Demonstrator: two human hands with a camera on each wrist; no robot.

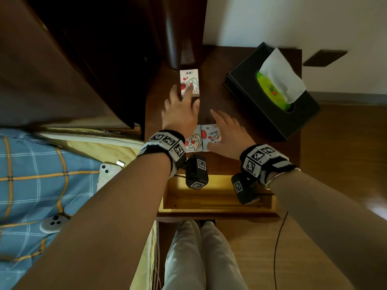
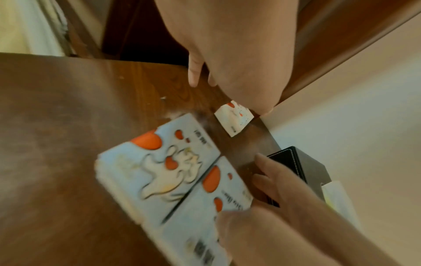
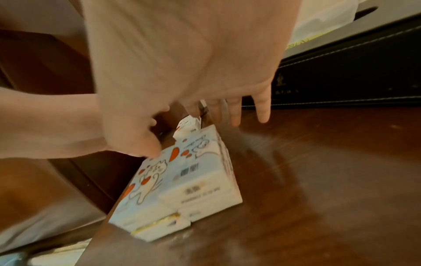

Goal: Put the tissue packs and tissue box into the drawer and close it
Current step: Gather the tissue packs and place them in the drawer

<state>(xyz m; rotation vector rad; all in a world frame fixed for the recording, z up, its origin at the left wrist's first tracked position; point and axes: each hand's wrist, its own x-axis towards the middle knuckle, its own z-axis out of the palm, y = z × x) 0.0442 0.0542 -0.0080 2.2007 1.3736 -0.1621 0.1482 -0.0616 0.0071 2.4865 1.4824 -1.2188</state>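
A single small white tissue pack printed with a cartoon cat and red hearts (image 1: pixel 189 82) lies flat near the back left of the dark brown wooden nightstand top (image 1: pixel 222 105), and the left hand (image 1: pixel 181 110) reaches over it with fingers spread and straight, one fingertip overlapping the pack's near edge; whether it actually presses on the pack is hard to tell from the head view. Closer to the front edge sits a bundle of the same cat-printed white tissue packs wrapped together (image 1: pixel 199 139), lying flat on the top. The right hand (image 1: pixel 229 133) rests across the bundle's right side, fingers extended and loosely splayed rather than closed round it, its thumb touching the bundle's near corner in the right wrist view, which is blurred. At the back right, well apart from the packs, stands a black leather-look rectangular tissue box (image 1: pixel 270 109) set at an angle, with a white tissue (image 1: pixel 280 78) sticking up from its oval opening. Below the front edge of the top, the light yellow wooden drawer (image 1: pixel 215 203) is pulled out and open. Left of the nightstand is a bed with a blue checked sheet (image 1: pixel 31 185), on which lies a pale phone (image 1: pixel 106 174)
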